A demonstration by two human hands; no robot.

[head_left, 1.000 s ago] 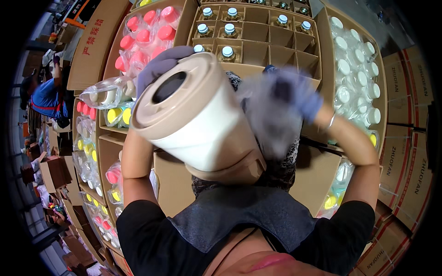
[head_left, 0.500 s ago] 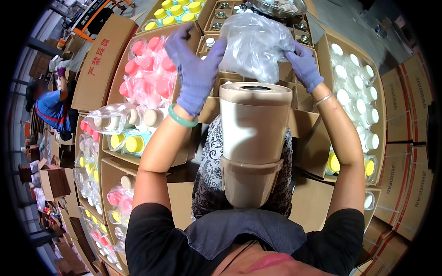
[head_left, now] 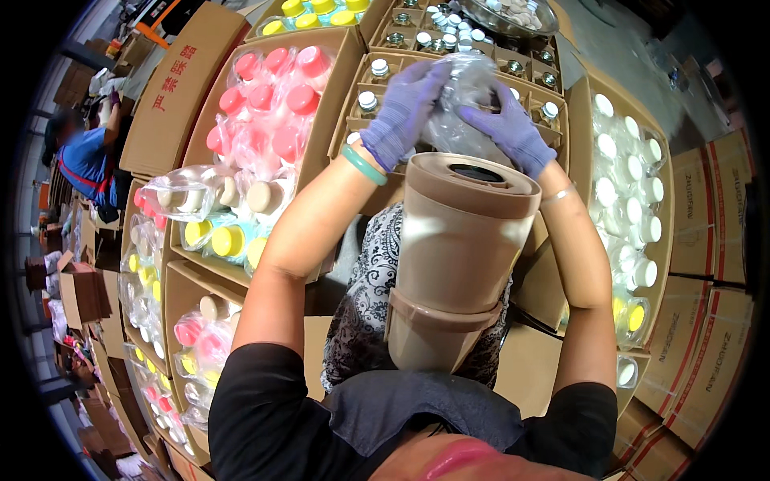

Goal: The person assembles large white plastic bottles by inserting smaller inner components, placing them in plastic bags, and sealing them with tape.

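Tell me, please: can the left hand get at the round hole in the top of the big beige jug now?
Probably yes. The left hand grips the clear plastic bag together with the right hand, just above the jug. The hole lies open below, nothing covering it. The hand is busy, though.

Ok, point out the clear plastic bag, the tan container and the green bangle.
clear plastic bag [head_left: 461, 112], head view, on the crinkled film between the gloved hands.
tan container [head_left: 457, 248], head view, on the middle of its side wall.
green bangle [head_left: 365, 164], head view, on the band at the left wrist.
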